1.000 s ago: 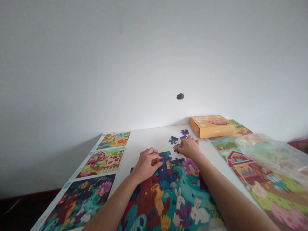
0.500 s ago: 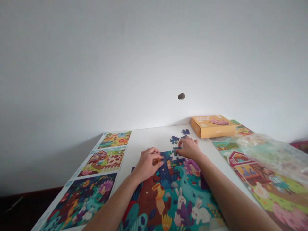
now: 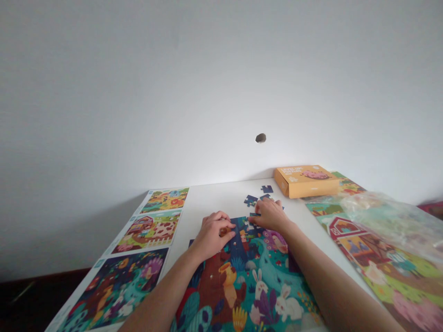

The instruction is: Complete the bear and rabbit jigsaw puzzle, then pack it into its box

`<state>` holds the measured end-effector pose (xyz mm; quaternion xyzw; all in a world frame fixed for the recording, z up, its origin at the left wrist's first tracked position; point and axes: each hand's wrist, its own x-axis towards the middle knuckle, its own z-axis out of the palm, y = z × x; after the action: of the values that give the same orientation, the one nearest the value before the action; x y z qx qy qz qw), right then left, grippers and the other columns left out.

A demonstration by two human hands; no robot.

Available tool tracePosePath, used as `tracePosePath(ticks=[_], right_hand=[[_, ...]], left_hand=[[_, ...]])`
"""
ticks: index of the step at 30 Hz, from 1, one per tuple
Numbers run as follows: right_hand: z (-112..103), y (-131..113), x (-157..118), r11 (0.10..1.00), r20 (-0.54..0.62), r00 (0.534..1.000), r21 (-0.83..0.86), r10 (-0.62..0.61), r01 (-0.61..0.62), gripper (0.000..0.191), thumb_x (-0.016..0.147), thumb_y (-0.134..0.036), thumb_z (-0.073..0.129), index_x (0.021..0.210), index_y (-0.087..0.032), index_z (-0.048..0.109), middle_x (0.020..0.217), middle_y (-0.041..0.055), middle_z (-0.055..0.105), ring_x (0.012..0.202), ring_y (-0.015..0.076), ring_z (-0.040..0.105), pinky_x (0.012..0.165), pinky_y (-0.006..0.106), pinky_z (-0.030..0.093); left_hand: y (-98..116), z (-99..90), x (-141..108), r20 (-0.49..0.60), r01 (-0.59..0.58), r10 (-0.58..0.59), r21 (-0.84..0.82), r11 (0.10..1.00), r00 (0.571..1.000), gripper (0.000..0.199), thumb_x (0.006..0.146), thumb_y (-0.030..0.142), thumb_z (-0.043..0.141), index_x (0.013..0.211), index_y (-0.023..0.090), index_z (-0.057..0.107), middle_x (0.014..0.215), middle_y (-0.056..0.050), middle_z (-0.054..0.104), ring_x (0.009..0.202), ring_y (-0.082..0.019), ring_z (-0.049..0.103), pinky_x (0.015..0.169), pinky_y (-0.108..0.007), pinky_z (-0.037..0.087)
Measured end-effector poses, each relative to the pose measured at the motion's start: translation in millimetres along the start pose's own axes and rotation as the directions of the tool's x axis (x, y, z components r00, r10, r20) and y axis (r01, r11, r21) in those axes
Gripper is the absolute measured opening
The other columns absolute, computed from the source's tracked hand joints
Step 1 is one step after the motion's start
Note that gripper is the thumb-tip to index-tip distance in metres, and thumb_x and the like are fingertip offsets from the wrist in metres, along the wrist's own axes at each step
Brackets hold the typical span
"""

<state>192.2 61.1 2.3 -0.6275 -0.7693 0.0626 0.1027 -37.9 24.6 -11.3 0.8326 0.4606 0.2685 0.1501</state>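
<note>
A colourful jigsaw puzzle (image 3: 242,281) with a bear and white rabbits lies on the white table, mostly joined. My left hand (image 3: 214,233) rests on its upper left part, fingers apart and bent, nothing held. At the puzzle's top edge, my right hand (image 3: 272,214) has its thumb and fingers closed on a dark blue puzzle piece (image 3: 255,220). Loose dark pieces lie beyond that hand, among them one piece (image 3: 251,200) and another piece (image 3: 266,189) farther back. Part of the top edge is hidden under my right hand.
Picture sheets (image 3: 148,230) lie along the left side. An orange puzzle box (image 3: 306,181) stands at the back right. Nearer on the right are a farm picture sheet (image 3: 391,267) and crumpled clear plastic (image 3: 384,216). A wall with a hole (image 3: 260,138) rises behind the table.
My right hand has shifted slightly left and down, with its fingertips now lower at the puzzle's top edge. More of the loose piece behind it shows. My left hand has stayed in place.
</note>
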Motion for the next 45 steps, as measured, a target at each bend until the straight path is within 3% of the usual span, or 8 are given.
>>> tracePosePath(ticks=[7,12,15,22,30,34,39,45], right_hand=[[2.0,-2.8,1.5,0.999,-0.022,1.000,0.032,0.011,-0.010,0.033,0.080,-0.050,0.056,0.085,-0.018,0.063,0.096,0.0103,0.063,0.090,0.0263,0.058,0.083,0.040,0.033],[2.3,-3.4,4.7,0.985,-0.007,0.997,0.156,0.071,-0.069,0.020,0.079,-0.037,0.057,0.088,-0.020,0.061,0.083,0.0041,0.066,0.084,0.0217,0.060,0.083,0.036,0.033],[2.7,-2.6,5.9,0.962,-0.037,0.999,0.272,0.039,-0.027,0.013,0.078,-0.029,0.057,0.087,-0.021,0.064,0.082,0.0011,0.068,0.083,0.0188,0.060,0.082,0.031,0.034],[2.1,0.8,6.9,0.923,0.015,0.993,0.370,-0.118,0.104,0.015,0.073,-0.030,0.066,0.086,-0.025,0.071,0.090,-0.0006,0.071,0.089,0.0187,0.062,0.084,0.030,0.037],[5.3,3.2,8.0,0.892,-0.026,0.996,0.444,-0.083,0.086,0.015,0.076,-0.030,0.062,0.084,-0.021,0.069,0.084,-0.0008,0.070,0.079,0.0162,0.061,0.077,0.028,0.039],[2.6,1.3,6.4,0.913,0.033,0.990,0.391,-0.136,0.112,0.013,0.074,-0.031,0.065,0.082,-0.023,0.070,0.081,-0.0015,0.069,0.080,0.0163,0.060,0.082,0.030,0.037],[4.1,1.6,7.2,0.953,0.014,0.982,0.245,-0.188,0.179,0.014,0.073,-0.036,0.070,0.082,-0.025,0.070,0.091,0.0018,0.066,0.097,0.0227,0.054,0.089,0.038,0.031],[7.9,4.4,7.5,0.964,-0.027,0.983,0.189,-0.183,0.185,0.040,0.068,-0.039,0.075,0.102,-0.022,0.061,0.104,0.0067,0.056,0.102,0.0253,0.049,0.088,0.040,0.032]], left_hand=[[0.5,0.4,-0.3,-0.009,-0.013,0.013,0.003,1.000,1.000,0.012,0.078,0.028,0.066,0.088,0.025,0.072,0.098,-0.004,0.061,0.095,-0.019,0.058,0.089,-0.034,0.043],[0.6,0.0,0.0,-0.013,-0.008,0.008,0.004,1.000,1.000,0.011,0.078,0.028,0.067,0.087,0.025,0.072,0.099,-0.005,0.061,0.095,-0.020,0.058,0.089,-0.034,0.043],[0.3,0.0,0.0,-0.014,-0.006,0.006,0.004,1.000,1.000,0.012,0.077,0.027,0.068,0.088,0.025,0.072,0.099,-0.004,0.061,0.096,-0.020,0.058,0.090,-0.035,0.043],[-0.5,0.6,-0.8,-0.012,-0.002,0.002,0.007,1.000,1.000,0.013,0.077,0.028,0.067,0.088,0.026,0.073,0.099,-0.004,0.061,0.095,-0.020,0.058,0.090,-0.035,0.043],[0.0,0.0,-0.5,-0.015,-0.004,0.004,0.006,1.000,1.000,0.013,0.077,0.027,0.067,0.089,0.026,0.073,0.099,-0.004,0.061,0.095,-0.020,0.058,0.090,-0.035,0.043],[-0.6,0.5,-0.3,-0.017,-0.011,0.011,-0.001,1.000,1.000,0.013,0.078,0.028,0.067,0.089,0.026,0.073,0.098,-0.005,0.061,0.095,-0.020,0.058,0.089,-0.035,0.044],[-1.1,1.0,-0.2,-0.019,-0.012,0.012,0.003,1.000,1.000,0.012,0.077,0.028,0.067,0.088,0.026,0.073,0.098,-0.004,0.061,0.095,-0.020,0.058,0.089,-0.035,0.043],[2.2,-0.1,-0.8,-0.006,-0.006,0.007,0.047,0.999,1.000,0.013,0.078,0.028,0.066,0.090,0.026,0.072,0.101,-0.004,0.061,0.097,-0.021,0.057,0.091,-0.037,0.042]])
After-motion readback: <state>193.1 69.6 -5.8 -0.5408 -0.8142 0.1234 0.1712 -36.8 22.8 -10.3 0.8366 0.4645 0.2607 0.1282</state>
